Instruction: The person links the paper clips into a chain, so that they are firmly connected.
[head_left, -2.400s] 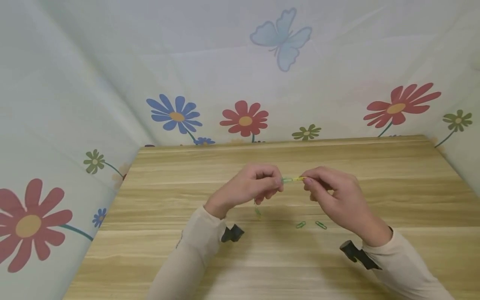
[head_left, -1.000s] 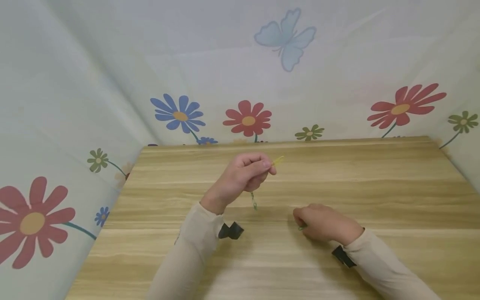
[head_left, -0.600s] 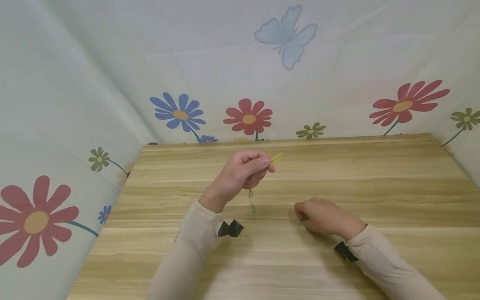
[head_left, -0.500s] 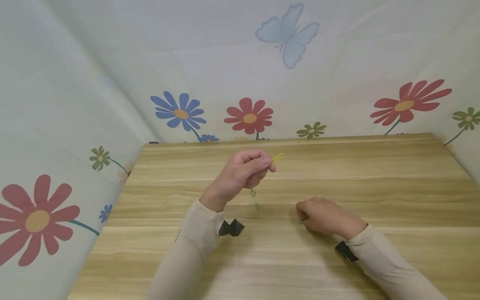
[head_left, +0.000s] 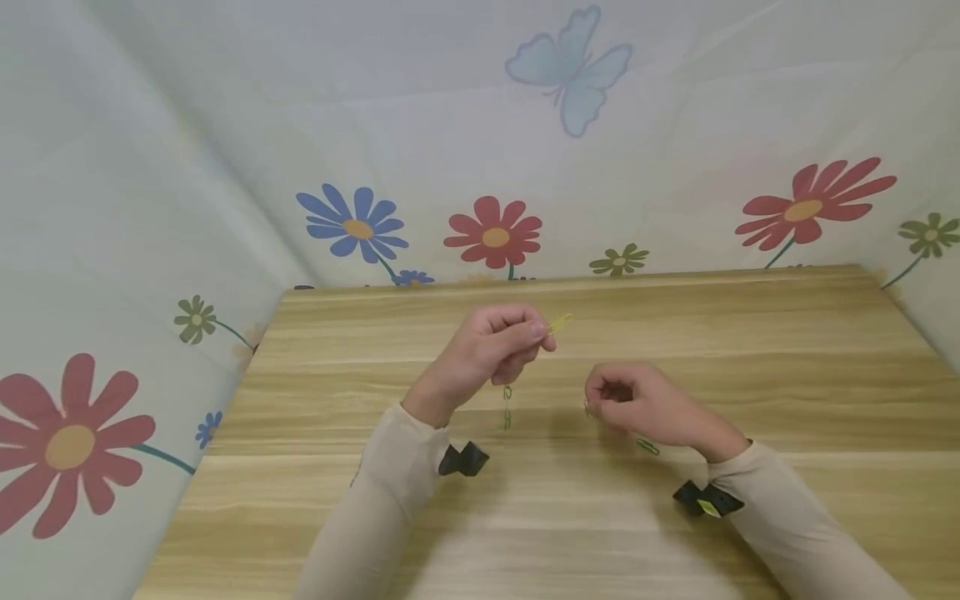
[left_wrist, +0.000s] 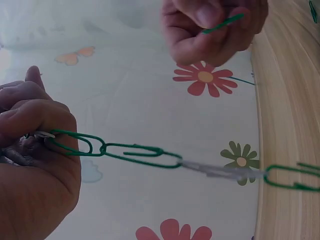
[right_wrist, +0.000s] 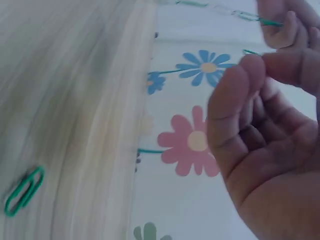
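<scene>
My left hand (head_left: pixel 487 346) is raised over the table and pinches a yellow paper clip (head_left: pixel 561 322) that pokes out past the fingertips. Out of the same hand hangs a chain of paper clips (left_wrist: pixel 135 152), green ones with a white one among them. To the right and a little lower, my right hand (head_left: pixel 648 404) pinches a single green paper clip (left_wrist: pixel 223 23) between thumb and finger; only part of it shows. Another green paper clip (right_wrist: pixel 24 191) lies on the table, just below the right hand in the head view.
The wooden table (head_left: pixel 337 500) runs back to a white cloth wall (head_left: pixel 420 108) printed with flowers and a butterfly. A second cloth wall stands along the left. Black camera mounts sit on both wrists (head_left: pixel 462 458).
My right hand has left the yellow clip, gone down to the table and risen with one of the two loose green clips. The left hand keeps the chain, slightly higher than at first.
</scene>
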